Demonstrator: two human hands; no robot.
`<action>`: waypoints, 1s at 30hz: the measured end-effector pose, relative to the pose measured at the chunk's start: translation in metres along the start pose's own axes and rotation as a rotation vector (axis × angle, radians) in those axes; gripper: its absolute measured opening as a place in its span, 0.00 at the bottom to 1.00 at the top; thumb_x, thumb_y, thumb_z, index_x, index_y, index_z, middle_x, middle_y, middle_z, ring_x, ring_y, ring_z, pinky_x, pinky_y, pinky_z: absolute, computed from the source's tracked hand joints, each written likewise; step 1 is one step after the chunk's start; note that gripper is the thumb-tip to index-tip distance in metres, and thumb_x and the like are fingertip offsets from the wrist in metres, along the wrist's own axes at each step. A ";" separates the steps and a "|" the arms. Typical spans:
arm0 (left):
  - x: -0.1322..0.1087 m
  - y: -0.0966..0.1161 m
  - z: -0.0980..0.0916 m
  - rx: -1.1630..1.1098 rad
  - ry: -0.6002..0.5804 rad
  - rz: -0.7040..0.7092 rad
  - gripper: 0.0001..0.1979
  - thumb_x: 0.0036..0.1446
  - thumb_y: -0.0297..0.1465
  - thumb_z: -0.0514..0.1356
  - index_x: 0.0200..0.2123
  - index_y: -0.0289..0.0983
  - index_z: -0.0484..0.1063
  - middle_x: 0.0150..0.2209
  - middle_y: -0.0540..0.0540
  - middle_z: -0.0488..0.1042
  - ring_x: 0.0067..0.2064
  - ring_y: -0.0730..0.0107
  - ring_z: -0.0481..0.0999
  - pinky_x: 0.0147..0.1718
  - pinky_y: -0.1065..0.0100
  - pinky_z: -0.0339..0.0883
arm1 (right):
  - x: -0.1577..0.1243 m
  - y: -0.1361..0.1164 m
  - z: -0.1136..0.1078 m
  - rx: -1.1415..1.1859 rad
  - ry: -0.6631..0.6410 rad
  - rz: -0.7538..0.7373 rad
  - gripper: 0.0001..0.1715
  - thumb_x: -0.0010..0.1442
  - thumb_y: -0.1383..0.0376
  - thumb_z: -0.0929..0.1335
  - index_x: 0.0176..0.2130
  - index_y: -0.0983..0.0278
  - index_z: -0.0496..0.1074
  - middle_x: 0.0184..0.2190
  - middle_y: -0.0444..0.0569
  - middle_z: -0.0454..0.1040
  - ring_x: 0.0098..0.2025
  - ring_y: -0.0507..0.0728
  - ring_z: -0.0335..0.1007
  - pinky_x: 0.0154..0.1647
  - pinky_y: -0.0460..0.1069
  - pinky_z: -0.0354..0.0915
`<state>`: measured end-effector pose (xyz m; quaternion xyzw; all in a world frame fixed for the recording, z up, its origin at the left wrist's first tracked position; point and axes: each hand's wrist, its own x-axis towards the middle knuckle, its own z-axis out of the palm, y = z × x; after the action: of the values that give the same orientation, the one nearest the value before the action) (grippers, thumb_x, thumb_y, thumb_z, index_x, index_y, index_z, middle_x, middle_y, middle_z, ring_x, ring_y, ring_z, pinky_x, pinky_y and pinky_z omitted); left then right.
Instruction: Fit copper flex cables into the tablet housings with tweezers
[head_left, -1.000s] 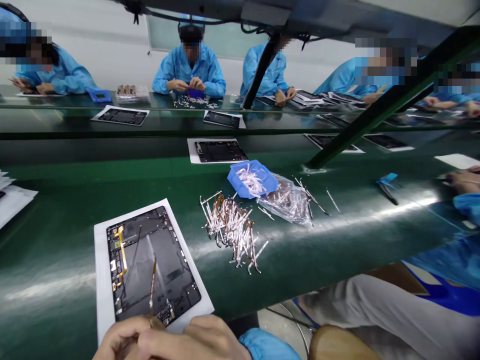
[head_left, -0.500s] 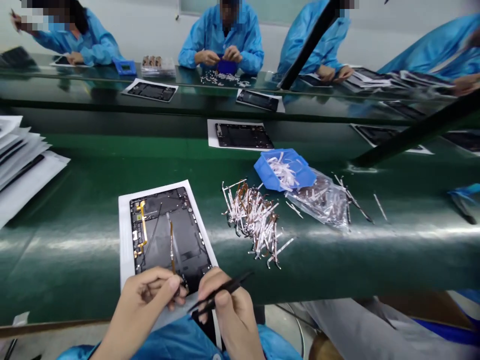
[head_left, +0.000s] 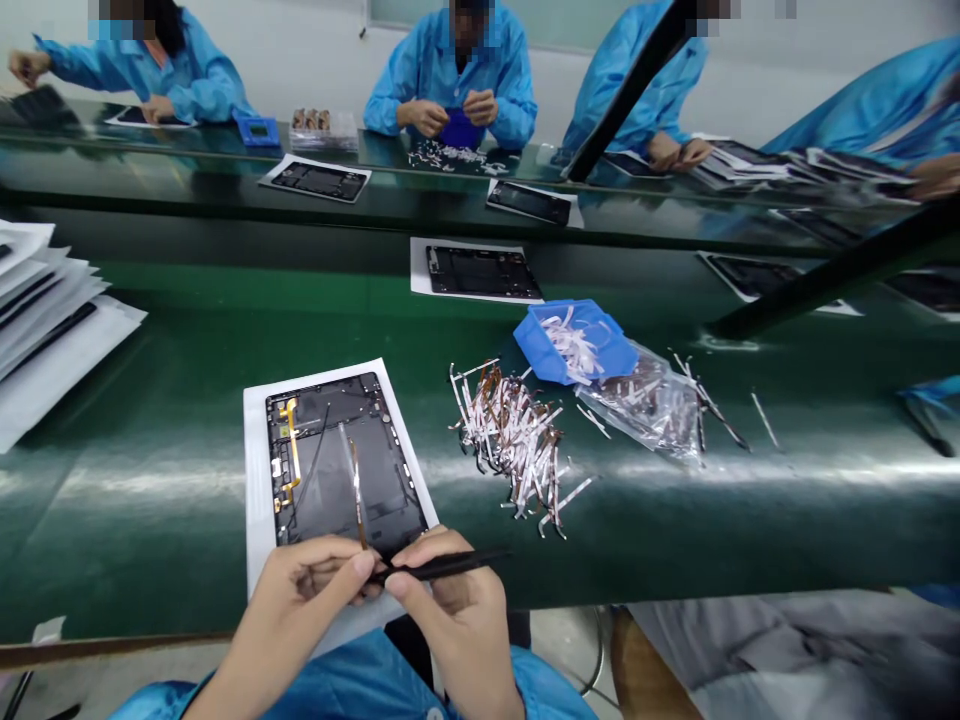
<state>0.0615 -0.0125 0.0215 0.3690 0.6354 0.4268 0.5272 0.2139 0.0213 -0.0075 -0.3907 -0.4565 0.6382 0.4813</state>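
A black tablet housing (head_left: 337, 465) lies on a white sheet (head_left: 256, 500) on the green belt in front of me. My left hand (head_left: 304, 600) pinches the lower end of a thin orange flex strip (head_left: 357, 490) that stands up over the housing. My right hand (head_left: 457, 615) grips black tweezers (head_left: 442, 567), whose tips meet the strip's base by my left fingertips. Both hands hover over the housing's near edge.
A pile of flex strips (head_left: 517, 440) lies right of the housing, then a blue tray (head_left: 574, 342) and a clear bag (head_left: 645, 400) of more strips. White sheets (head_left: 45, 320) are stacked at left. Another housing (head_left: 480, 270) lies farther back. Several people in blue coats work across the belt.
The view has tilted down and my hands have come fully into sight. The tweezers swung from slanting to nearly level, tips now at the strip's base. The strip leans slightly.
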 end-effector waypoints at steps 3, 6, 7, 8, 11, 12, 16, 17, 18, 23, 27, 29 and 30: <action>-0.001 -0.004 0.000 0.067 0.012 0.075 0.11 0.59 0.38 0.62 0.28 0.40 0.80 0.24 0.51 0.80 0.27 0.72 0.81 0.28 0.80 0.73 | 0.004 -0.008 0.000 -0.026 0.009 0.054 0.05 0.51 0.70 0.75 0.29 0.63 0.76 0.27 0.45 0.76 0.30 0.53 0.75 0.31 0.44 0.70; -0.007 -0.015 -0.001 0.268 0.133 0.295 0.07 0.58 0.35 0.63 0.30 0.41 0.80 0.27 0.52 0.81 0.27 0.72 0.82 0.27 0.81 0.73 | 0.006 -0.012 0.000 -0.005 0.050 0.108 0.08 0.49 0.68 0.77 0.28 0.63 0.74 0.25 0.45 0.77 0.28 0.54 0.75 0.29 0.44 0.70; -0.010 -0.019 -0.002 0.347 0.182 0.402 0.04 0.56 0.34 0.65 0.32 0.42 0.80 0.28 0.52 0.82 0.28 0.72 0.82 0.29 0.81 0.74 | 0.006 -0.012 0.001 0.014 0.065 0.124 0.10 0.48 0.67 0.77 0.28 0.63 0.73 0.25 0.45 0.77 0.28 0.54 0.75 0.29 0.45 0.70; -0.013 -0.023 -0.002 0.417 0.224 0.509 0.03 0.54 0.32 0.68 0.34 0.42 0.80 0.30 0.52 0.83 0.29 0.71 0.83 0.31 0.80 0.75 | 0.006 -0.011 0.002 0.036 0.078 0.136 0.11 0.48 0.67 0.77 0.28 0.63 0.72 0.25 0.45 0.78 0.28 0.54 0.75 0.29 0.45 0.71; -0.020 -0.033 -0.004 0.539 0.251 0.739 0.13 0.51 0.25 0.70 0.41 0.41 0.78 0.35 0.50 0.83 0.33 0.68 0.84 0.36 0.76 0.76 | 0.003 -0.004 0.006 0.107 0.093 0.151 0.13 0.48 0.65 0.78 0.30 0.62 0.71 0.25 0.45 0.78 0.28 0.53 0.76 0.30 0.45 0.72; -0.021 -0.036 -0.006 0.562 0.237 0.776 0.16 0.51 0.22 0.68 0.43 0.41 0.77 0.36 0.49 0.83 0.34 0.67 0.84 0.38 0.75 0.77 | 0.001 -0.001 0.007 0.121 0.093 0.150 0.14 0.48 0.65 0.78 0.30 0.62 0.71 0.26 0.45 0.79 0.28 0.53 0.76 0.30 0.45 0.72; -0.024 -0.044 -0.016 0.638 0.159 0.851 0.22 0.55 0.17 0.63 0.51 0.41 0.75 0.43 0.47 0.83 0.41 0.64 0.84 0.45 0.71 0.76 | -0.004 0.011 0.010 0.136 0.104 0.155 0.15 0.48 0.63 0.79 0.30 0.62 0.72 0.26 0.44 0.79 0.29 0.54 0.77 0.33 0.47 0.73; -0.025 -0.046 -0.019 0.653 0.141 0.861 0.22 0.55 0.17 0.62 0.52 0.41 0.75 0.44 0.46 0.82 0.42 0.63 0.84 0.46 0.70 0.76 | -0.005 0.012 0.011 0.135 0.105 0.161 0.15 0.48 0.62 0.79 0.31 0.61 0.72 0.26 0.44 0.79 0.30 0.55 0.77 0.34 0.47 0.73; -0.025 -0.048 -0.023 0.665 0.117 0.866 0.23 0.56 0.17 0.60 0.53 0.41 0.74 0.45 0.46 0.82 0.43 0.63 0.83 0.47 0.70 0.76 | -0.006 0.013 0.012 0.133 0.101 0.168 0.15 0.48 0.61 0.79 0.31 0.61 0.72 0.26 0.44 0.79 0.30 0.55 0.77 0.34 0.48 0.73; -0.027 -0.061 -0.038 0.702 0.070 0.881 0.28 0.59 0.18 0.58 0.61 0.41 0.67 0.50 0.43 0.80 0.47 0.61 0.82 0.50 0.68 0.74 | -0.006 0.007 0.023 0.105 0.113 0.210 0.15 0.49 0.62 0.79 0.30 0.61 0.72 0.26 0.45 0.79 0.31 0.55 0.77 0.37 0.49 0.73; -0.026 -0.066 -0.046 0.686 0.074 0.850 0.26 0.60 0.18 0.56 0.59 0.41 0.69 0.49 0.44 0.80 0.48 0.62 0.81 0.49 0.68 0.74 | -0.004 0.003 0.037 0.086 0.106 0.215 0.12 0.50 0.64 0.78 0.30 0.62 0.72 0.27 0.44 0.78 0.30 0.53 0.76 0.34 0.46 0.72; -0.027 -0.063 -0.053 0.674 0.115 0.796 0.22 0.59 0.20 0.59 0.55 0.41 0.73 0.47 0.45 0.81 0.47 0.63 0.82 0.50 0.68 0.74 | -0.002 0.004 0.045 0.054 0.095 0.177 0.10 0.52 0.66 0.76 0.30 0.62 0.71 0.27 0.43 0.77 0.30 0.52 0.76 0.33 0.45 0.72; -0.028 -0.061 -0.057 0.664 0.149 0.755 0.19 0.58 0.22 0.62 0.52 0.42 0.74 0.46 0.46 0.82 0.48 0.63 0.81 0.50 0.67 0.74 | 0.000 0.006 0.049 0.018 0.091 0.138 0.09 0.53 0.68 0.75 0.30 0.62 0.71 0.27 0.43 0.77 0.30 0.52 0.76 0.33 0.45 0.72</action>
<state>0.0091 -0.0686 -0.0205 0.6891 0.5950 0.3879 0.1438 0.1663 0.0100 0.0007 -0.4454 -0.4003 0.6554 0.4602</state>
